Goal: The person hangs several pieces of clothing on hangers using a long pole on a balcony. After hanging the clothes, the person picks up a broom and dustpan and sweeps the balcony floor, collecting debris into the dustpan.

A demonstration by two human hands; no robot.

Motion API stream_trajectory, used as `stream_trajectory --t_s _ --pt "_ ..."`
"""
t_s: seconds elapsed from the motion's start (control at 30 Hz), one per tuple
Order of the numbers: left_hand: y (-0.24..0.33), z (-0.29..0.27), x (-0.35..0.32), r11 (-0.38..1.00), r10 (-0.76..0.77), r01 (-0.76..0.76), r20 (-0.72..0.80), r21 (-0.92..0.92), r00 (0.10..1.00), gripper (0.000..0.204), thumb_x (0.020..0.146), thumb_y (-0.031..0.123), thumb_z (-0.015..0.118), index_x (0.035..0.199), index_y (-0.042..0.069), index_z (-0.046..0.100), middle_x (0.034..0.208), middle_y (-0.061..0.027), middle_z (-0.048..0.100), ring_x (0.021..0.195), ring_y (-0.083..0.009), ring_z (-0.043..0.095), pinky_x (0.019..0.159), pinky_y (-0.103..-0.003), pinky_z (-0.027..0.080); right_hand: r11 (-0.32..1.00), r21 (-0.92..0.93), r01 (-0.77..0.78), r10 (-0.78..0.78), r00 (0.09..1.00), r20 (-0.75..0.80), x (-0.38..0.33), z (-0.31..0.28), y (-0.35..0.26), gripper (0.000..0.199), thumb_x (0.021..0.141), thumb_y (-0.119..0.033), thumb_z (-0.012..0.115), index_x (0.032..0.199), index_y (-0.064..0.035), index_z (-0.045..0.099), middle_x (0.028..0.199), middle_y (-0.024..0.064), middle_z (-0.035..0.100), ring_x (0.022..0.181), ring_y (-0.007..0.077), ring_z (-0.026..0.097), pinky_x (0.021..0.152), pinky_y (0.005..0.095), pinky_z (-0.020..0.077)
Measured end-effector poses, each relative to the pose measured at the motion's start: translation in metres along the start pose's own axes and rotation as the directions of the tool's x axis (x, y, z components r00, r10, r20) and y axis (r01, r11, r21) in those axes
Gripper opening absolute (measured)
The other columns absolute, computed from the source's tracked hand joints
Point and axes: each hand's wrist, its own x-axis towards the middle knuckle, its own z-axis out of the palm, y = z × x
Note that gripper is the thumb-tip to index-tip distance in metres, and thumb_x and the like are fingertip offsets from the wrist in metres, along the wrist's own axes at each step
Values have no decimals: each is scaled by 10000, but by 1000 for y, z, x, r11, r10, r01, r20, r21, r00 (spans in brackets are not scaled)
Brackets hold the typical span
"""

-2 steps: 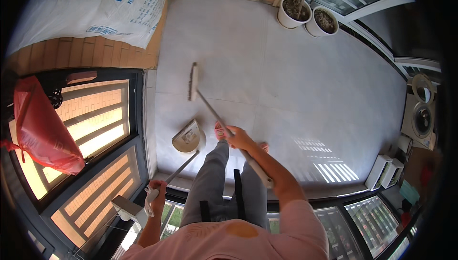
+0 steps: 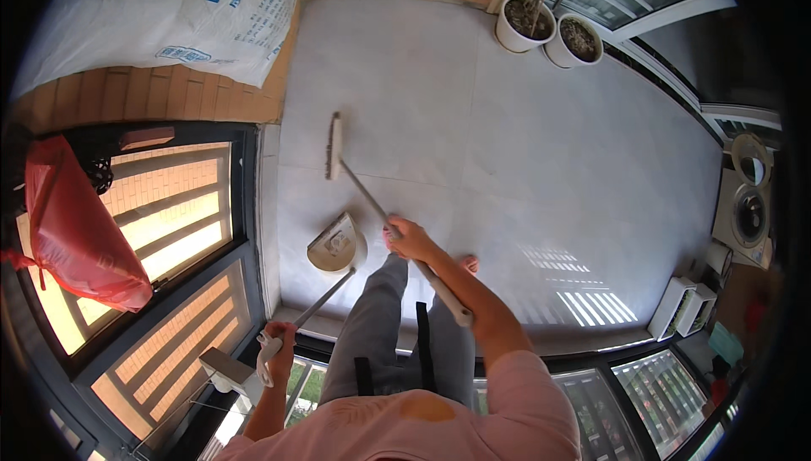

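My right hand (image 2: pixel 409 239) is closed round the grey handle of a broom (image 2: pixel 335 147), whose pale head with dark bristles lies on the grey floor ahead and to the left. The handle's thick end passes beneath my right forearm. Low on the left, my left hand (image 2: pixel 279 349) grips the upper end of a long-handled dustpan. Its beige pan (image 2: pixel 334 244) sits on the floor in front of my left leg, nearer to me than the broom head. A gap of bare floor separates the bristles from the pan.
Two white plant pots (image 2: pixel 525 23) stand by the glass door at the far right. A washing machine (image 2: pixel 747 212) with its round door swung out is at the right edge. On the left are a large white sack (image 2: pixel 160 17) and a red plastic bag (image 2: pixel 80 229) by the window.
The broom head has shifted slightly to the left, and my right hand has moved left with its handle. The dustpan and my left hand keep nearly the same place.
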Motion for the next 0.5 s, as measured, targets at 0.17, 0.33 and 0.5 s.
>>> stream_trajectory --t_s 0.17,0.33,0.5 --pt "2 -13 17 995 -78 75 -54 -61 995 138 784 90 596 842 83 471 787 -17 528 640 -74 494 521 -183 414 981 -182 -62 49 996 -73 61 26 -26 461 643 -39 528 1103 -54 505 654 111 598 555 204 593 459 283 460" --pt "-9 -28 24 994 -57 51 -66 -92 996 143 789 93 591 855 83 464 772 -18 515 599 -66 472 506 -178 389 944 234 -233 273 949 -156 -18 -69 3 449 705 -60 586 1146 -61 505 564 91 543 395 111 482 338 241 377" --pt "-6 -33 36 991 -52 45 -50 -126 997 150 790 103 595 855 84 462 752 -10 515 571 -59 450 494 -182 370 955 124 -268 295 878 -377 -95 -119 -13 528 713 -14 549 1223 -31 414 553 67 530 402 110 481 348 258 383"
